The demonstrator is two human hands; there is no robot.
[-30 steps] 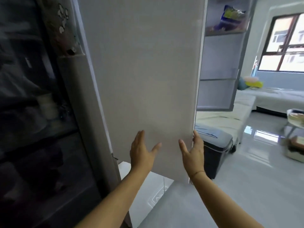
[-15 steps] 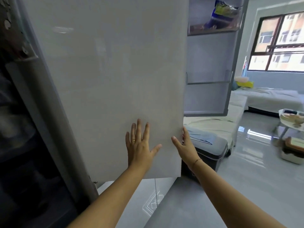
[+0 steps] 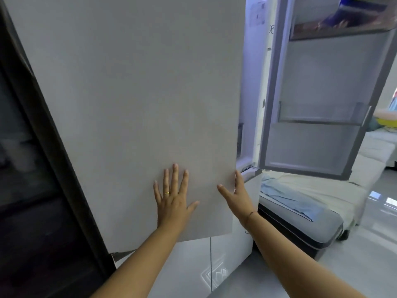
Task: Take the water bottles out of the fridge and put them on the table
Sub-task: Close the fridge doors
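Observation:
The fridge's left door [image 3: 133, 100], a large pale grey panel, fills the middle of the view. My left hand [image 3: 173, 198] lies flat on its lower part with the fingers spread. My right hand [image 3: 236, 193] touches the door's lower right edge, fingers straight and thumb out. The fridge's right door [image 3: 318, 134] stands wide open at the right, its lower shelves bare and a blue and yellow bag [image 3: 343, 11] on its top shelf. A narrow strip of the lit fridge interior [image 3: 253, 82] shows between the two doors. No water bottles are in sight.
A dark cabinet [image 3: 32, 190] stands at the left. A grey bin with a blue cloth on top [image 3: 300, 218] sits on the glossy floor [image 3: 354, 265] below the open right door. A pale sofa [image 3: 369, 168] is further right.
The left door has swung toward the fridge body and now faces me more squarely. Both hands moved forward with it, the left one now flat on the panel.

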